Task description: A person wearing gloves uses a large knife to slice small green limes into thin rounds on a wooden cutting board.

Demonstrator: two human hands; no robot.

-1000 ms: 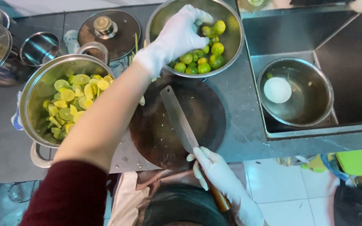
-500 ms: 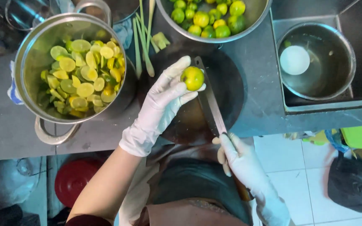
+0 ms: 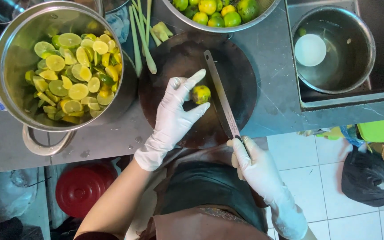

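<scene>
The left hand (image 3: pixel 174 111) wears a white glove and pinches a small yellow-green lime (image 3: pixel 200 94) between finger and thumb, pressing it down on the round dark board (image 3: pixel 241 89). The grip is closed on the lime. The right hand (image 3: pixel 256 166), gloved too, has its grip wrapped tight around the handle of a long knife (image 3: pixel 221 98). The blade lies just to the right of the lime, very close to it, with the tip pointing away from the body.

To cut well, I think the lime should sit still and flat, with the fingertips tucked back from the blade. The knife should come down through the middle of the lime, slow and straight.

Far left of the holding grip stands a big metal pot (image 3: pixel 5 75) full of lime slices (image 3: pixel 74 82). Above it, past the board, a metal bowl (image 3: pixel 245 26) holds whole limes (image 3: pixel 214 11). Green stalks (image 3: pixel 141 40) lie on the grey surface (image 3: pixel 281 53) between pot and board
</scene>
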